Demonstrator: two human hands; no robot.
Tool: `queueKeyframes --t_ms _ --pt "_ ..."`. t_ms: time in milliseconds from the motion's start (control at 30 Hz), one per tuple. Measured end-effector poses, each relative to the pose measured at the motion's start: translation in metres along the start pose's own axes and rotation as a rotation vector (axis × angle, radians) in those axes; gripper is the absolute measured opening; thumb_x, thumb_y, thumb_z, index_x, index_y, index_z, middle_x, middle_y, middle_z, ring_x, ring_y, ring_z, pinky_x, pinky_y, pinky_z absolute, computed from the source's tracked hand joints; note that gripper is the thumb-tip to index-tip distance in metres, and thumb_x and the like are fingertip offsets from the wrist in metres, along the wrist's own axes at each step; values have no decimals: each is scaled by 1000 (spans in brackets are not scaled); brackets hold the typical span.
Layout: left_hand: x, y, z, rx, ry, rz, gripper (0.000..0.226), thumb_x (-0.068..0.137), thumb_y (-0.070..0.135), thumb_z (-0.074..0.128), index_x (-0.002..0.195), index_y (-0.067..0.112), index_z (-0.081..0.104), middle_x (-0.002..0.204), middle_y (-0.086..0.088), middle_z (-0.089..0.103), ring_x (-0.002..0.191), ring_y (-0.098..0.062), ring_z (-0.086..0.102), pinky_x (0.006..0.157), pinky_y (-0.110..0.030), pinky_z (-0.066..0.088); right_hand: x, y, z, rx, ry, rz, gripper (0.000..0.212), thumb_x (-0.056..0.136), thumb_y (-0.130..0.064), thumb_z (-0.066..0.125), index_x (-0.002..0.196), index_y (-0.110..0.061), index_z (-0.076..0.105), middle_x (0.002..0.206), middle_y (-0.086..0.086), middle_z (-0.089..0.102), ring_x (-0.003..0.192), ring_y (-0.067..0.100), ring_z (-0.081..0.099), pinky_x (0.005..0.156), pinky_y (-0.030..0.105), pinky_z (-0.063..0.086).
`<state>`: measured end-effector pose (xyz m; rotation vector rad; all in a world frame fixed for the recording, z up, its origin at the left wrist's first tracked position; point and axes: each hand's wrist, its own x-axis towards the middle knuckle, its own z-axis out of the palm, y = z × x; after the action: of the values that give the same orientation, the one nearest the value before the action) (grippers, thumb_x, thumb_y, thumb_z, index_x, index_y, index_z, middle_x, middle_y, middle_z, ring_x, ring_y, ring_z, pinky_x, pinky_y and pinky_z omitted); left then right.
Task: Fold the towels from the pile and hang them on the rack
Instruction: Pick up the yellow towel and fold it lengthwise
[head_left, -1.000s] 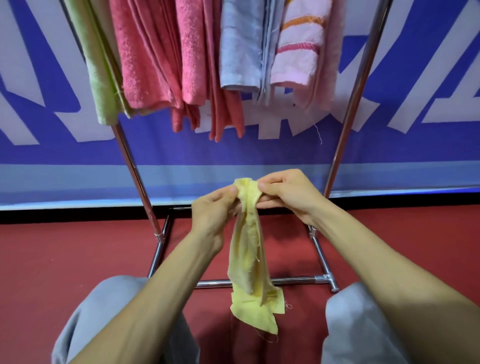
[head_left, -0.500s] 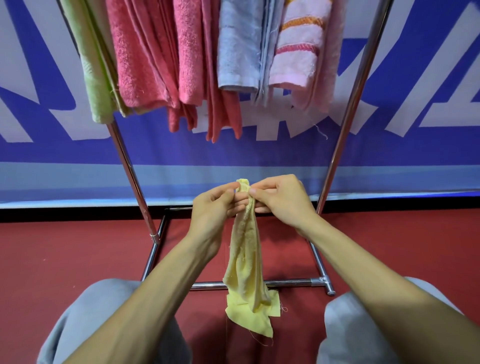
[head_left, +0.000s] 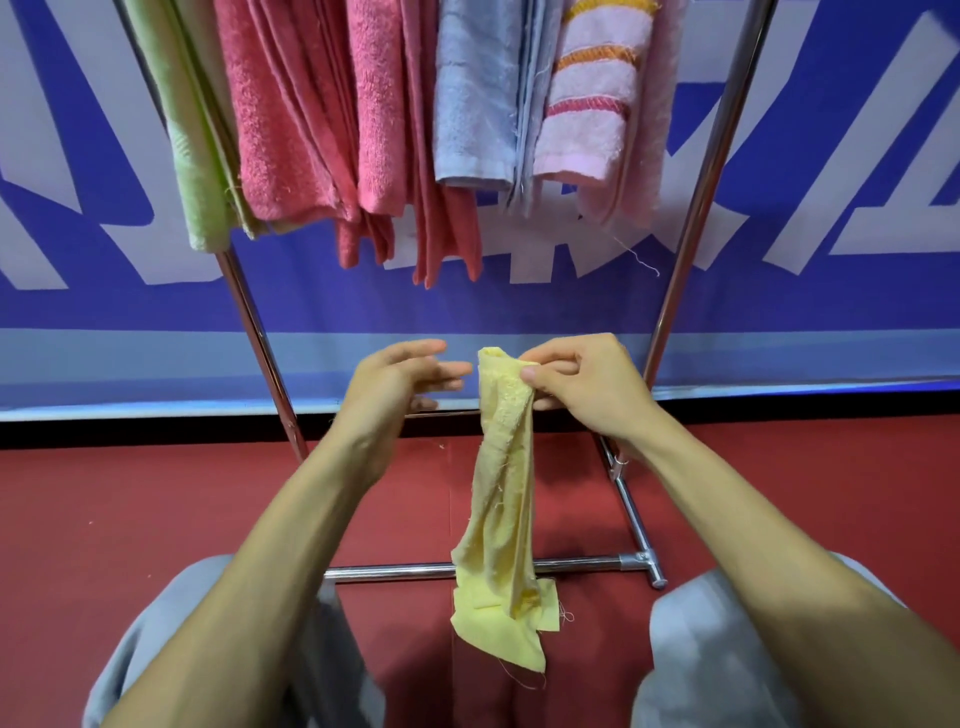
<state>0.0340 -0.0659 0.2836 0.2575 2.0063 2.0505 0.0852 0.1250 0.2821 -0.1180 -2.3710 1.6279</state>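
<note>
Surroundings: a metal rack stands directly ahead on the red floor, in front of a blue and white banner. The rack carries, from left to right, a green towel, a group of red towels, a blue towel and a pink striped towel. These hang close together, touching or overlapping, and fill most of the visible width between the two uprights. The top rail is out of view.

Clearances: the hanging hems end well above both hands. The rack's base crossbar lies on the floor between the person's grey-clad knees and the banner. The right upright passes just behind the right wrist.

Task item: the yellow towel hangs bunched and vertical in front of the rack. Its lower end is clear of the floor and crosses in front of the crossbar.

Hands: the right hand pinches the towel's top edge between thumb and forefinger. The left hand holds nothing. Its fingers are extended and relaxed, with their tips just beside the towel's top and a narrow gap between.
</note>
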Motion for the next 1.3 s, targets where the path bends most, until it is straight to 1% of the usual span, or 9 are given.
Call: queueKeyframes --t_ms 100,233,333,533,767,900,1000,1133,1300 --pt "2 -2 -15 266 29 84 38 87 9 64 122 21 57 116 -2 67 104 -12 62 84 -24 47 -1 -3 -7 -31 -18 -29 10 88 -3 63 92 -5 72 79 16 72 73 18 68 71 33 58" --pt "-2 -6 -12 325 -270 63 78 73 24 78 142 28 40 132 8 54 123 -6 50 93 -22 46 -12 -22 -19 29 -265 -198 11 87 5 60 88 -2 68 76 3 68 70 6 63 67 21 53" --pt "-5 3 -2 221 -425 160 53 74 22 72 126 16 59 119 -1 68 112 -12 62 91 -23 51 -15 -29 -29 105 -255 -252 12 88 3 59 88 -6 67 73 -6 67 70 5 62 66 19 52" --pt "-3 -5 14 182 -218 290 14 87 14 64 93 3 71 93 -9 74 85 -13 66 79 -29 53 -1 -10 -27 -158 54 -178 12 87 -4 62 86 -13 71 76 9 71 66 14 64 65 24 51" --pt "-5 -18 23 224 -188 295 24 88 30 59 102 14 68 100 -21 68 88 -20 61 88 -52 49 -4 -5 -23 -363 65 -191 12 88 -11 60 81 -19 66 72 -1 68 69 10 61 73 23 46" --pt "-8 -19 28 266 -152 309 15 89 25 62 93 11 68 83 -10 70 77 -14 59 74 -40 48 -6 2 -23 -355 67 -152 13 90 -14 55 81 -23 59 64 -13 59 63 -7 53 63 6 37" --pt "-6 -1 30 312 -166 321 11 88 26 65 88 17 70 81 -11 71 76 -16 62 76 -45 52 -2 -2 -24 -190 113 -118 17 90 -14 57 79 -26 60 60 -13 57 56 -3 49 61 16 39" --pt "3 45 28 396 -154 401 35 75 49 64 87 17 68 75 -10 62 73 -18 55 78 -57 51 8 -36 -32 -14 188 -142 18 92 -8 55 84 -22 62 70 -7 63 63 4 56 65 28 48" --pt "-8 127 27 369 -110 569 11 88 15 60 87 11 70 70 4 64 63 -8 54 60 -27 48 12 -124 -49 -59 218 -347 19 93 -3 51 86 -19 61 69 -12 54 64 3 48 65 19 40"
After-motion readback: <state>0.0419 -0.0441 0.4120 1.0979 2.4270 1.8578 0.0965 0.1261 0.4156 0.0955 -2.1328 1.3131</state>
